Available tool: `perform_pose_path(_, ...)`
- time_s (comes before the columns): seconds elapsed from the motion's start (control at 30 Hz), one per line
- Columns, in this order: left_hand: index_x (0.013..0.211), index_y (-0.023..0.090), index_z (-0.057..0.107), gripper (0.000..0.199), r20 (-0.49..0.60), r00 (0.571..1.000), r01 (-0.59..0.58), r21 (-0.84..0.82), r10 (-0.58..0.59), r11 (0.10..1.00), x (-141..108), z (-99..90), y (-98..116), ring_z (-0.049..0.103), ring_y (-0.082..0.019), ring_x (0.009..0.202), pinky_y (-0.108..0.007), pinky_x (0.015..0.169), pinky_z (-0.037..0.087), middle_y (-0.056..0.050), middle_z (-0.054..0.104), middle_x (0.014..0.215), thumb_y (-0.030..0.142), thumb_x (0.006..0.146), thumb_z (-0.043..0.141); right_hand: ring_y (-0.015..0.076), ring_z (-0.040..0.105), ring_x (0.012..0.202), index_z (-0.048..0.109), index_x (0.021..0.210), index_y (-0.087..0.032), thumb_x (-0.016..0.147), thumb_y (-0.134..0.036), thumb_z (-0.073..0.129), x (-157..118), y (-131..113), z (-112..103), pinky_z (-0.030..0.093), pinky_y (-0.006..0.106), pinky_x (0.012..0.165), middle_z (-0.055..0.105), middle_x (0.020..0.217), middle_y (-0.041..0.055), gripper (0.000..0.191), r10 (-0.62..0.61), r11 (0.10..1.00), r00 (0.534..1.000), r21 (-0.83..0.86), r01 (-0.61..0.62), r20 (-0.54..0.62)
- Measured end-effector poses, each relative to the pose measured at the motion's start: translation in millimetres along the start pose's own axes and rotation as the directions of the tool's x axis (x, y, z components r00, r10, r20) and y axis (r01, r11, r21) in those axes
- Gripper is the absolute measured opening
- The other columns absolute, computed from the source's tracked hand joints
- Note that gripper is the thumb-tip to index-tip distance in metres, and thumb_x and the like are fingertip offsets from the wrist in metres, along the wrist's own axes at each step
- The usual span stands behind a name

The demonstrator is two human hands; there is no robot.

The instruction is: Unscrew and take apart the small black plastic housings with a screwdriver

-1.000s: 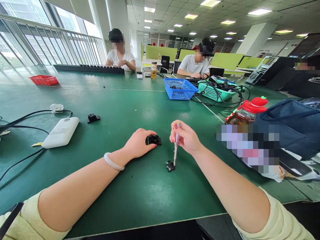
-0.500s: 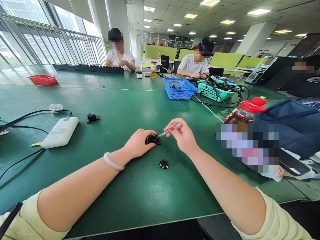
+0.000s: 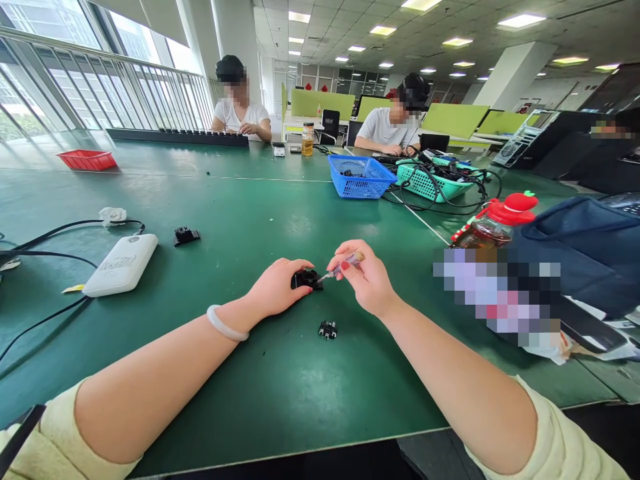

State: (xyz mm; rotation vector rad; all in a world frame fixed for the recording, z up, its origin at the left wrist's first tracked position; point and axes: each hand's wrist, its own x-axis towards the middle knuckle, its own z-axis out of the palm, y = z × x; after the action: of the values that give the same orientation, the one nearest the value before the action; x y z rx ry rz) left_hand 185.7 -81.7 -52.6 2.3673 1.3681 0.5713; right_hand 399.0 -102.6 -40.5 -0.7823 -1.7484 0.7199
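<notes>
On the green table (image 3: 300,393), my left hand (image 3: 276,288) grips a small black plastic part (image 3: 306,279) between thumb and fingers. My right hand (image 3: 367,279) is closed around the clear handle of a screwdriver (image 3: 345,265), whose thin tip meets the right side of the part. Closer to me lies a small black piece with several light metal bits (image 3: 328,329), touched by neither hand. Another black part (image 3: 186,235) rests farther off to the left. The fine detail of the held part is too small to make out.
To the left is a white power bank (image 3: 121,265) with black cables. A blue basket (image 3: 361,177), a teal basket (image 3: 435,185) and a red tray (image 3: 87,160) stand farther back. A red-lidded bottle (image 3: 500,217) and dark blue bag (image 3: 585,253) are at right. Two people sit opposite.
The screwdriver tip has shifted slightly down toward the right edge of the black part, and my right hand has dropped a little with it. My left hand stays in place.
</notes>
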Motion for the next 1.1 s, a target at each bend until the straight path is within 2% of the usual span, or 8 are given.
perform_pose_path(0.1, 0.123, 0.026, 0.064, 0.043, -0.009, 1.0, -0.011, 0.004, 0.012, 1.0, 0, 0.1, 0, 0.062, -0.027, 0.109, -0.042, 0.097, 0.05, -0.004, 0.07, 0.112, 0.034, 0.081, 0.069, 0.0149, 0.06, 0.066, 0.051, 0.101, -0.025, 0.098, -0.047, 0.05, -1, -2, 2, 0.052, 0.034, 0.069, 0.069, 0.083, 0.0017, 0.022, -0.015, 0.998, 0.999, -0.063, 0.017, 0.032)
perform_pose_path(0.27, 0.124, 0.026, 0.064, 0.044, 0.002, 1.0, -0.012, 0.002, 0.012, 1.0, 0, 0.0, 0, 0.062, -0.027, 0.108, -0.042, 0.096, 0.05, -0.005, 0.07, 0.11, 0.035, 0.081, 0.068, 0.0153, 0.062, 0.069, 0.05, 0.104, -0.026, 0.098, -0.047, 0.051, -4, -7, 3, 0.054, 0.035, 0.07, 0.069, 0.086, 0.0016, 0.022, -0.074, 0.997, 0.993, 0.015, 0.075, -0.089)
perform_pose_path(0.43, 0.122, 0.024, 0.064, 0.041, -0.003, 0.999, -0.034, -0.011, 0.034, 0.999, 0, 1.1, 0, 0.063, -0.027, 0.103, -0.042, 0.093, 0.051, -0.006, 0.071, 0.11, 0.036, 0.082, 0.066, 0.0171, 0.066, 0.075, 0.052, 0.102, -0.025, 0.098, -0.04, 0.051, -4, -10, 11, 0.054, 0.037, 0.077, 0.071, 0.088, 0.0032, 0.016, -0.053, 0.992, 0.996, -0.115, 0.06, 0.067)
perform_pose_path(0.5, 0.121, 0.024, 0.064, 0.041, -0.002, 0.999, -0.041, -0.013, 0.041, 0.999, 1, 1.2, 0, 0.063, -0.027, 0.103, -0.043, 0.092, 0.051, -0.006, 0.071, 0.11, 0.037, 0.083, 0.065, 0.0176, 0.067, 0.076, 0.054, 0.102, -0.025, 0.098, -0.039, 0.052, -4, -11, 13, 0.054, 0.037, 0.077, 0.072, 0.09, 0.004, 0.015, -0.039, 0.988, 0.996, -0.146, 0.051, 0.082)
perform_pose_path(0.7, 0.122, 0.025, 0.064, 0.042, -0.003, 1.0, -0.019, -0.01, 0.019, 1.0, 0, -0.8, 2, 0.063, -0.027, 0.103, -0.042, 0.093, 0.05, -0.005, 0.071, 0.109, 0.034, 0.081, 0.068, 0.0172, 0.066, 0.077, 0.053, 0.102, -0.026, 0.098, -0.041, 0.051, -5, -11, 10, 0.054, 0.037, 0.077, 0.07, 0.091, 0.0029, 0.015, -0.08, 0.994, 0.992, -0.082, 0.072, -0.094)
perform_pose_path(0.9, 0.121, 0.025, 0.063, 0.039, -0.032, 0.998, -0.048, -0.045, 0.047, 0.998, -1, -0.1, 2, 0.061, -0.026, 0.107, -0.043, 0.098, 0.049, -0.005, 0.07, 0.113, 0.034, 0.084, 0.066, 0.0187, 0.067, 0.081, 0.056, 0.1, -0.026, 0.097, -0.035, 0.052, -3, -8, 12, 0.052, 0.038, 0.081, 0.072, 0.092, 0.0028, 0.01, 0.005, 0.966, 1.0, -0.257, 0.001, 0.025)
perform_pose_path(0.97, 0.12, 0.024, 0.064, 0.035, -0.08, 0.995, -0.065, -0.027, 0.063, 0.997, -1, -0.1, 1, 0.059, -0.026, 0.11, -0.042, 0.1, 0.047, -0.005, 0.069, 0.116, 0.031, 0.086, 0.064, 0.0184, 0.068, 0.081, 0.056, 0.101, -0.026, 0.097, -0.036, 0.053, -3, -7, 11, 0.053, 0.038, 0.081, 0.072, 0.095, 0.0032, 0.012, -0.021, 0.975, 1.0, -0.221, 0.018, -0.012)
perform_pose_path(1.1, 0.122, 0.022, 0.062, 0.031, -0.207, 0.975, -0.054, 0.113, 0.076, 0.992, -3, -3.2, 3, 0.055, -0.026, 0.115, -0.042, 0.105, 0.044, -0.007, 0.064, 0.123, 0.025, 0.093, 0.053, 0.017, 0.067, 0.075, 0.054, 0.105, -0.026, 0.098, -0.042, 0.052, -3, -7, 7, 0.056, 0.038, 0.077, 0.071, 0.095, 0.0035, 0.017, -0.1, 0.992, 0.971, -0.103, 0.079, -0.218)
